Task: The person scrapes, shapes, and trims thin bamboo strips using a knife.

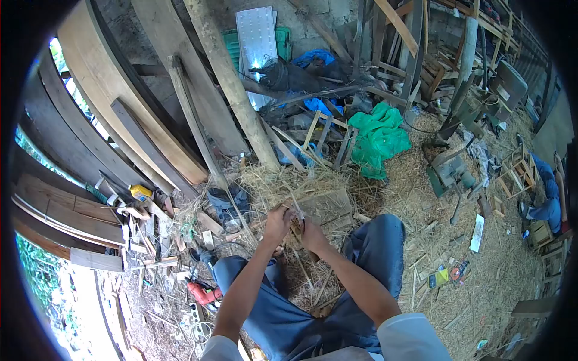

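Observation:
My left hand [277, 223] and my right hand [313, 235] are close together in front of my knees, fingers closed. Between them is a small yellow-brown piece [295, 226], mostly covered by the fingers; its kind is hard to make out. A thin pale strip [304, 269] runs down from the hands towards the ground between my legs, and a narrow length also shows above them. Just beyond my hands, a flat wooden board [328, 206] lies among straw and shavings.
Tall planks [129, 90] and a pole [232, 84] lean at the left and back. A red power tool [203, 293] lies by my left leg. A green plastic sheet [379, 138] lies ahead. Another person [546, 195] sits at the far right.

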Demonstrator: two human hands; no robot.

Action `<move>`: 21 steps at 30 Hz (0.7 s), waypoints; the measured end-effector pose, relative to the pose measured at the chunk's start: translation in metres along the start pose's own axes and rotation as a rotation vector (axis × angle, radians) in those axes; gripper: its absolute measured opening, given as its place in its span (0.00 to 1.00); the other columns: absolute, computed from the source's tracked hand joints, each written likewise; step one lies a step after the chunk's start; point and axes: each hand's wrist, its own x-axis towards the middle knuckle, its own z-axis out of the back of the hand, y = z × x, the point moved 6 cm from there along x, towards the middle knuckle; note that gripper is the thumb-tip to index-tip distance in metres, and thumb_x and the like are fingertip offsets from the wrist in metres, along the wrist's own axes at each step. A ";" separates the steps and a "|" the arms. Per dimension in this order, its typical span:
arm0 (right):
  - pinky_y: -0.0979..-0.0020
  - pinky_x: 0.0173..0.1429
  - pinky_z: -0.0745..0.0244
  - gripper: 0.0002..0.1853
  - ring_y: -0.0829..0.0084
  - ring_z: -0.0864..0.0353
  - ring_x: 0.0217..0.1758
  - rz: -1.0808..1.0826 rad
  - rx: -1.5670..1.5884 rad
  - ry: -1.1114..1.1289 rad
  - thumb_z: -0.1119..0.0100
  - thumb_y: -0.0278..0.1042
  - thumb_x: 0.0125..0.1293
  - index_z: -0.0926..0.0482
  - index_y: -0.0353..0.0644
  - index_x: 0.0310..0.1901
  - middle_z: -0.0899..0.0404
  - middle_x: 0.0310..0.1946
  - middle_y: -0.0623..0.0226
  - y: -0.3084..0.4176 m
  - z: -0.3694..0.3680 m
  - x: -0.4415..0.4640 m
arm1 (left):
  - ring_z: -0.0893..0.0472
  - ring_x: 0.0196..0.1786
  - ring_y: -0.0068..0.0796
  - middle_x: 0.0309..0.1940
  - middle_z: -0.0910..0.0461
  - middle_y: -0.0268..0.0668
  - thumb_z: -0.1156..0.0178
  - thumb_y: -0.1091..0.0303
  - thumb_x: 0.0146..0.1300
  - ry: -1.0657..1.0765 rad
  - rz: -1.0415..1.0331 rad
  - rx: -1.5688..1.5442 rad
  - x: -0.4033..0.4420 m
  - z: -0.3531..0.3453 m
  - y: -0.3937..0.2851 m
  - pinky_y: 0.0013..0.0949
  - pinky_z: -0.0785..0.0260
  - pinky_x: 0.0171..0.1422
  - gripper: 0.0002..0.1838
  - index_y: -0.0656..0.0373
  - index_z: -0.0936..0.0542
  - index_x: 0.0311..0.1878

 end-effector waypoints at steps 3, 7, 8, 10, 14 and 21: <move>0.42 0.37 0.29 0.11 0.35 0.24 0.32 -0.120 -0.150 0.023 0.58 0.35 0.70 0.34 0.34 0.40 0.24 0.26 0.36 0.016 0.007 -0.002 | 0.20 0.33 0.52 0.29 0.22 0.50 0.46 0.85 0.54 -0.016 -0.047 0.029 0.005 -0.002 -0.007 0.43 0.28 0.36 0.08 0.66 0.21 0.36; 0.43 0.39 0.29 0.10 0.35 0.24 0.32 -0.139 -0.242 0.109 0.57 0.33 0.69 0.34 0.33 0.40 0.24 0.25 0.36 -0.013 0.004 -0.002 | 0.21 0.34 0.54 0.32 0.21 0.51 0.45 0.84 0.54 0.012 0.003 0.065 0.002 -0.002 -0.012 0.43 0.29 0.37 0.08 0.65 0.21 0.37; 0.44 0.39 0.28 0.08 0.36 0.23 0.33 -0.116 -0.185 0.083 0.56 0.32 0.68 0.34 0.34 0.39 0.23 0.26 0.37 -0.013 0.002 -0.003 | 0.21 0.34 0.54 0.32 0.21 0.51 0.45 0.84 0.54 0.017 0.005 0.065 -0.001 -0.003 -0.012 0.43 0.29 0.37 0.08 0.65 0.21 0.37; 0.45 0.39 0.27 0.07 0.37 0.22 0.33 -0.083 -0.124 0.045 0.55 0.30 0.67 0.34 0.34 0.39 0.23 0.26 0.37 0.002 0.008 0.000 | 0.21 0.36 0.55 0.32 0.22 0.52 0.45 0.84 0.54 0.018 0.031 0.009 0.005 -0.001 -0.010 0.43 0.29 0.38 0.10 0.64 0.21 0.38; 0.50 0.33 0.26 0.11 0.48 0.19 0.31 -0.067 -0.332 0.082 0.51 0.31 0.65 0.31 0.35 0.46 0.20 0.27 0.45 -0.046 -0.017 -0.006 | 0.21 0.36 0.55 0.32 0.22 0.52 0.44 0.84 0.54 -0.013 -0.071 0.110 0.003 -0.002 -0.032 0.44 0.29 0.39 0.10 0.65 0.22 0.40; 0.49 0.30 0.28 0.13 0.47 0.19 0.29 -0.282 -0.316 0.152 0.52 0.33 0.67 0.30 0.33 0.48 0.21 0.26 0.45 -0.099 -0.023 -0.018 | 0.21 0.35 0.54 0.29 0.22 0.52 0.42 0.81 0.56 0.006 -0.084 0.079 0.001 -0.002 -0.032 0.42 0.29 0.38 0.02 0.68 0.23 0.33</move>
